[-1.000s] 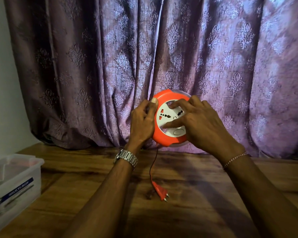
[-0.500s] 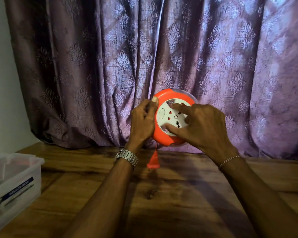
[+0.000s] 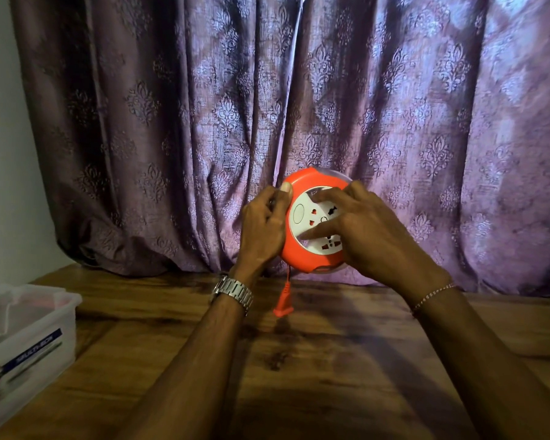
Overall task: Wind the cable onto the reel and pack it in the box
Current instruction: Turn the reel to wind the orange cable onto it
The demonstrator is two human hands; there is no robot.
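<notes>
While winding was under way: reel (image 3: 311,217) was held upright above the table (image 3: 331,376).
Curtain (image 3: 267,106): hung close behind, clear of the work.
Box (image 3: 29,328): stood well apart, far left, path unobstructed.
Left hand (image 3: 264,227): gripped the reel rim.
Right hand (image 3: 365,230): fingers pressed on the white face, turning it.
Cable (image 3: 289,274): shortened since a second ago; winding judged nearly complete.
Plug (image 3: 283,308): lifted off the table, hanging just below the reel.

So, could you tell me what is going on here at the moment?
A person holds an orange cable reel above a wooden table. The left hand grips its rim; the right hand rests on the white socket face. Only a short cable with the plug hangs below. The plastic box waits at the left.
</notes>
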